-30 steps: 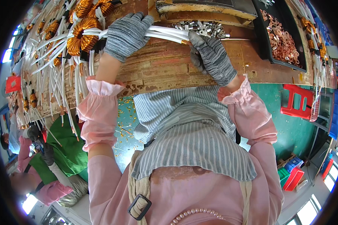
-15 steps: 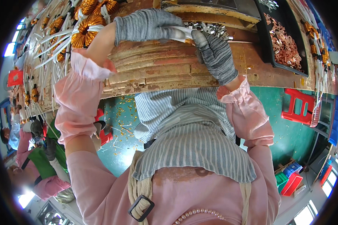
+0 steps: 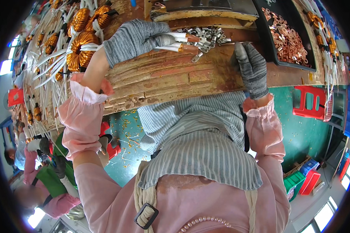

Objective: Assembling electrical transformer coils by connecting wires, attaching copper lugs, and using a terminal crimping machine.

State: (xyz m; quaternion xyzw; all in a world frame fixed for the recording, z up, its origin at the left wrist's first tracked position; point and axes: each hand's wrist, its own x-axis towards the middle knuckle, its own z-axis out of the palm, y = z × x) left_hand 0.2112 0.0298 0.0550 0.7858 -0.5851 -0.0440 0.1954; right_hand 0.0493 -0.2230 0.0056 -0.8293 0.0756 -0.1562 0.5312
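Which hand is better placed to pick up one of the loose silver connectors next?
Probably the right hand: its thumb is beside the silver connectors, while the left hand is occupied gripping white wires.

White cables (image 3: 169,47) half covered by the left hand (image 3: 138,40); the right hand's (image 3: 252,70) grip out of sight.
The grey knitted glove hides the cables' middle stretch, and the left palm cannot be seen. The right hand's curled fingers lie mostly behind its thumb, so whether they pinch anything cannot be told. Silver cable lugs (image 3: 212,37) overlap too closely to count, some partly behind the cable ends. The upper edge cuts off the black tray (image 3: 266,35), the metal-topped wooden stand (image 3: 202,14) and a small blue object (image 3: 133,3) of unclear kind; the lower edge crops the pearl necklace (image 3: 200,222). A co-worker's head (image 3: 25,195) is blurred.
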